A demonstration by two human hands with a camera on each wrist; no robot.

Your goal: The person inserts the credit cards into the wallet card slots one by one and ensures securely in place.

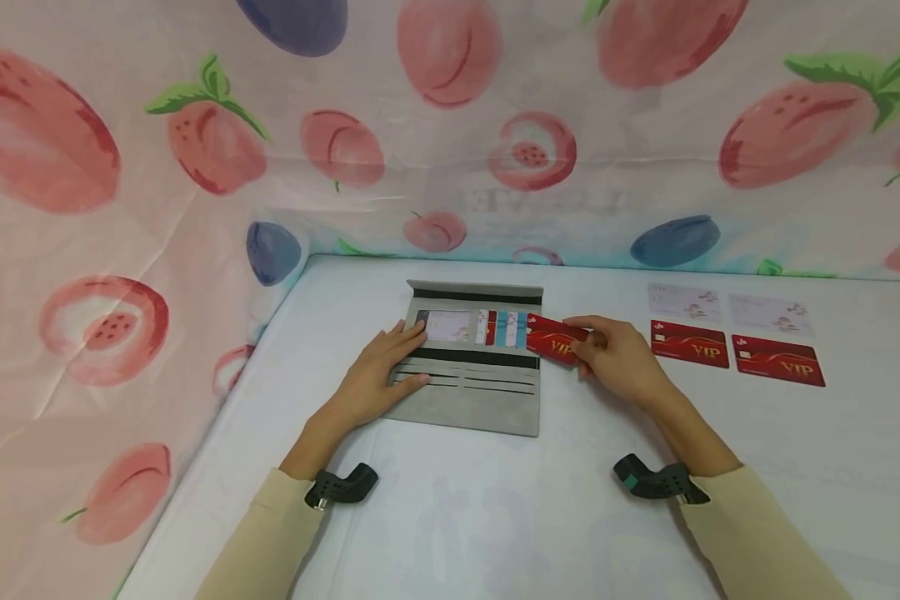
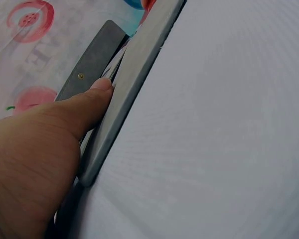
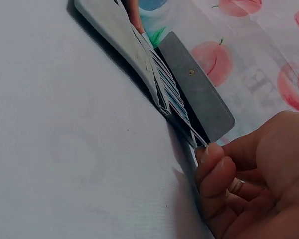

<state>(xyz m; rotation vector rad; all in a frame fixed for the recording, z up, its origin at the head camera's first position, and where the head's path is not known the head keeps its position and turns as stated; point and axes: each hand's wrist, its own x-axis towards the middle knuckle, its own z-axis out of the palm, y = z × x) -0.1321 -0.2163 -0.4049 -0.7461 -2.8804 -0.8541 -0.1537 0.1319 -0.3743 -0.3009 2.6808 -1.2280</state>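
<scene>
A grey wallet [image 1: 465, 408] lies unfolded on the table, its flap [image 3: 197, 84] raised at the far side. Spread over its left edge is my left hand [image 1: 378, 367], fingers extended; in the left wrist view the thumb [image 2: 97, 97] rests along the wallet. Several cards [image 1: 502, 328] stand in a row of slots in the wallet, beside a clear window [image 1: 448, 325]. My right hand [image 1: 618, 354] pinches a red VIP card [image 1: 551, 337] by its right end. The card's left end is at the slots' right side, overlapping the wallet's edge.
To the right on the white table [image 1: 450, 517] lie two red VIP cards, one nearer [image 1: 690, 343] and one farther right [image 1: 778, 360]. Behind them are two pale cards, a left one [image 1: 684, 302] and a right one [image 1: 771, 314]. A fruit-print curtain [image 1: 435, 167] borders the table's back and left.
</scene>
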